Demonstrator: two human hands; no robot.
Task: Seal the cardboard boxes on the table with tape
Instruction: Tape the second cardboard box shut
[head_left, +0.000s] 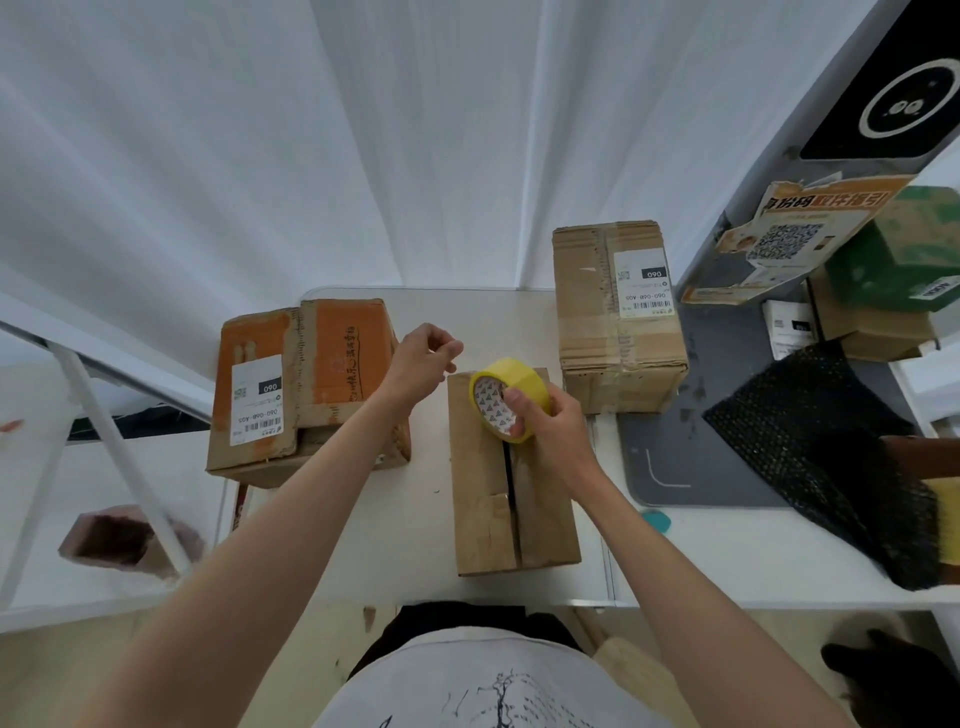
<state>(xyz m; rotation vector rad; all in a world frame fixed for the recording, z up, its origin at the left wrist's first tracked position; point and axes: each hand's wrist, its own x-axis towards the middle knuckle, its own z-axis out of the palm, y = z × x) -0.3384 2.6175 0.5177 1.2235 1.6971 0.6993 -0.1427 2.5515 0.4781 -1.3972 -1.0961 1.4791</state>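
A plain brown cardboard box (488, 519) lies on the white table (426, 530) in front of me, a dark open seam running along its top. My right hand (550, 431) grips a yellow tape roll (506, 397) held above the box's far end. My left hand (423, 358) hovers just left of the roll with thumb and fingers pinched together; whether a tape end is between them cannot be made out. An orange-printed box (311, 389) with a white label sits at the left. A taller brown box (618, 317) with a label stands at the back right.
A grey mat (691, 457) lies to the right of the boxes, with black bubble-wrap mailers (831, 457) beyond it. A small teal object (657, 519) rests by the mat's near edge. More boxes and a printed QR-code card (784, 239) are stacked at the far right. White curtains hang behind.
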